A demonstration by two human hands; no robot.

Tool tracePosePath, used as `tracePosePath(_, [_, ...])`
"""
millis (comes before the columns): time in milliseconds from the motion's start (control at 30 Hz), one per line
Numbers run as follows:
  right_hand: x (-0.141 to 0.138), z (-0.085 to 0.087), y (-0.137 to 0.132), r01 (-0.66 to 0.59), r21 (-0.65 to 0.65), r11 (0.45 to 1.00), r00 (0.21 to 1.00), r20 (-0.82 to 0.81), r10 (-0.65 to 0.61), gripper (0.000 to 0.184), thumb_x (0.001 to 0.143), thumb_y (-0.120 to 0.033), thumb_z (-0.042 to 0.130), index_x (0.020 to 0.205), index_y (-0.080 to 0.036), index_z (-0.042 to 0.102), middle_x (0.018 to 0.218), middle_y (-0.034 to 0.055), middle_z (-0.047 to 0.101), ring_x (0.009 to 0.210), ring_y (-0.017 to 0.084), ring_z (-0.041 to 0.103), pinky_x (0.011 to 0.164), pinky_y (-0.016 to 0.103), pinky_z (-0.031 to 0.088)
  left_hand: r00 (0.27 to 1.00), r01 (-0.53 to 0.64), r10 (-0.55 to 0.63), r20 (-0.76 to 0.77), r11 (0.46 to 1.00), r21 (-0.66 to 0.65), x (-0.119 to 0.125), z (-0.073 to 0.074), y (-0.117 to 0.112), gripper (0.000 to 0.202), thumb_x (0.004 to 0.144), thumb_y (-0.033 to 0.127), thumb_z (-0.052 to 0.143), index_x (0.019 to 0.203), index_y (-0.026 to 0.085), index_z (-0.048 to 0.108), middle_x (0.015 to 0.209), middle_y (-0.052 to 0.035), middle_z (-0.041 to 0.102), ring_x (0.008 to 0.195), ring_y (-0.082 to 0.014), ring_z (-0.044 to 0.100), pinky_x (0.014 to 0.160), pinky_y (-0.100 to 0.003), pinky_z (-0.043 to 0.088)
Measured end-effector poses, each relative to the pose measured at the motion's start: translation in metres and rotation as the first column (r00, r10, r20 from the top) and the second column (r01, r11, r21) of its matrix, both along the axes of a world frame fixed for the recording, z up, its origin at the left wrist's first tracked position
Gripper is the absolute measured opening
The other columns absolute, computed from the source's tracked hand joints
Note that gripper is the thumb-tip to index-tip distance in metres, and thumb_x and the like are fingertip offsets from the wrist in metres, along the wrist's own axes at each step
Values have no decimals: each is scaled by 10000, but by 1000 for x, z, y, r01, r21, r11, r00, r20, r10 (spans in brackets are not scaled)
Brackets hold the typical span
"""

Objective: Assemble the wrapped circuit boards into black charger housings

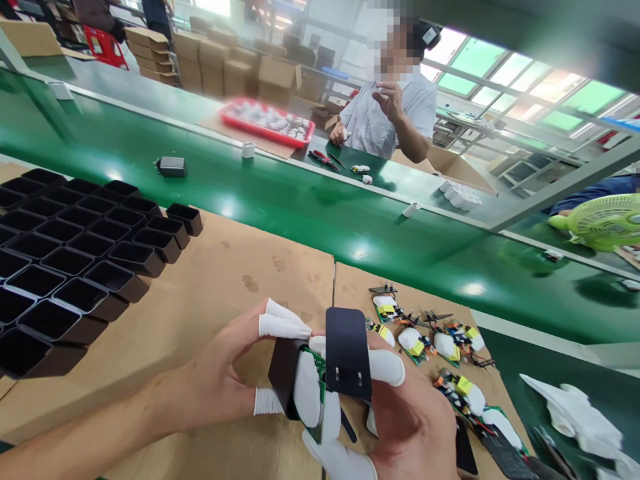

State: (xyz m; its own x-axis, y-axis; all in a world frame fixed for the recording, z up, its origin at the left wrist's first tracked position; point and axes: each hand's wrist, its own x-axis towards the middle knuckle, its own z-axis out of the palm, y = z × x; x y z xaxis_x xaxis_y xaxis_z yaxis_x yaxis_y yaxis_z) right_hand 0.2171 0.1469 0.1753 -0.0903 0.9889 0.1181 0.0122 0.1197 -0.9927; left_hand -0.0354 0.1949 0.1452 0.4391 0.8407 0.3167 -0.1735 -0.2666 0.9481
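Observation:
My left hand [217, 370], with white finger cots on thumb and finger, grips a black plastic housing [283, 373] from its left side. My right hand [415, 413], also in finger cots, holds a green circuit board [320, 367] topped with a white pad [307, 390]. The board sits partly inside the housing's open end; how deep is hidden. A black end plate [347, 347] with two metal prongs stands upright at the right fingers. Several similar circuit boards [413, 340] with yellow and white parts lie to the right of my right hand.
Rows of black open housings [65, 260] stand at left on cardboard [225, 267]. Beyond runs a green belt [280, 200] carrying a grey adapter [171, 167]. A co-worker [385, 113] sits opposite, near a red tray [270, 123]. White cloth [580, 413] lies at lower right.

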Motion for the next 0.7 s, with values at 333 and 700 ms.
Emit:
tracePosePath(333, [-17,20,15,-122,147,982,952,296,74,641,734,-181,1076,1309,-348,845,1383,65,754,1272,301,752,1054,339,634,999,35,-35,28,999,-2,0,-6,0,698,890,55,934,1467,401,748,1386,-26,778,1247,-257,742,1123,-378,622])
tracePosePath(700, [-17,24,15,-260,250,933,867,485,112,656,941,-379,1005,1524,-411,706,1464,46,695,1280,226,748,1079,255,632,997,41,-39,71,998,-38,4,-12,-5,678,895,100,963,1462,409,757,1337,-7,767,1262,-233,734,1154,-343,603])
